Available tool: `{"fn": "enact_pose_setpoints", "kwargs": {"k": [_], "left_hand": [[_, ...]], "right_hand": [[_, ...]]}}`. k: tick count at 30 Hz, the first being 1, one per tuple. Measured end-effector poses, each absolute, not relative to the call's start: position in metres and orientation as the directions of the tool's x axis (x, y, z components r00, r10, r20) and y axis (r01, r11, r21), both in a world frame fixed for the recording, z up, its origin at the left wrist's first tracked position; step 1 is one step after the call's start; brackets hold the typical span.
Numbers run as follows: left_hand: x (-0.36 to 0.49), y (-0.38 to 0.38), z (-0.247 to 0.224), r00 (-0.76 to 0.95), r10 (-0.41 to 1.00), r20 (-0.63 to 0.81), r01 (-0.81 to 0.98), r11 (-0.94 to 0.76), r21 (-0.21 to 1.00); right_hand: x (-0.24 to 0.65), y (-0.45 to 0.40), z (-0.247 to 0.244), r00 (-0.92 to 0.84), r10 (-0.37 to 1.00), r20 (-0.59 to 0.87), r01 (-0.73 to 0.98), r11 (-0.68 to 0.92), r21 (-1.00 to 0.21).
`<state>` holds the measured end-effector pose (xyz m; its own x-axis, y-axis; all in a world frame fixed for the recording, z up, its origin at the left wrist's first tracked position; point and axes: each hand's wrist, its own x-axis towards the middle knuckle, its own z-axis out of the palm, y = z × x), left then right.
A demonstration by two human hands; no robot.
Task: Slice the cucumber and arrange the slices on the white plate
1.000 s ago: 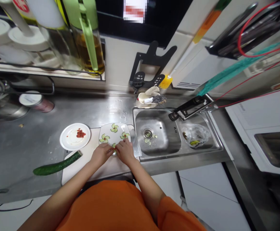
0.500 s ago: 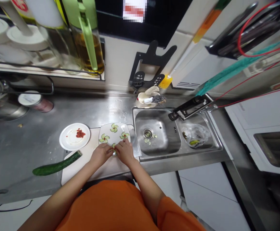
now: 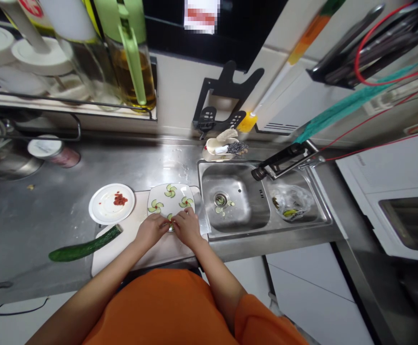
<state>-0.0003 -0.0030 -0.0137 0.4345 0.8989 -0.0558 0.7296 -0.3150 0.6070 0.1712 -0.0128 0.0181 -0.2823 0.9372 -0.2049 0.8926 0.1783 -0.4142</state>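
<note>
Both my left hand (image 3: pixel 153 230) and my right hand (image 3: pixel 186 227) are at the near edge of a squarish white plate (image 3: pixel 162 218), fingertips close together over a green cucumber pinwheel with a red centre. What the closed fingertips pinch is too small to make out. Three other cucumber pinwheels (image 3: pixel 170 191) with red centres show on the plate. To the left, a round white plate (image 3: pixel 101 211) holds a small heap of red pieces (image 3: pixel 120 199). A cut green cucumber (image 3: pixel 85 249) lies partly on the pale cutting board (image 3: pixel 104 261) and partly on the metal counter.
Right of the board is a metal sink (image 3: pixel 245 215) with pale slices near its drain and a plastic bag (image 3: pixel 291 203) in the second basin. A lidded jar (image 3: pixel 54 151) stands at the back left, below a rack (image 3: pixel 115 111) of bottles. A faucet (image 3: pixel 281 160) overhangs the sink.
</note>
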Motion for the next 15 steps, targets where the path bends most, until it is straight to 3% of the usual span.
{"fn": "enact_pose_setpoints", "kwargs": {"k": [15], "left_hand": [[-0.006, -0.005, -0.009, 0.376, 0.926, 0.003, 0.711, -0.291, 0.64]], "right_hand": [[0.182, -0.021, 0.02, -0.158, 0.965, -0.208, 0.903, 0.057, -0.425]]}}
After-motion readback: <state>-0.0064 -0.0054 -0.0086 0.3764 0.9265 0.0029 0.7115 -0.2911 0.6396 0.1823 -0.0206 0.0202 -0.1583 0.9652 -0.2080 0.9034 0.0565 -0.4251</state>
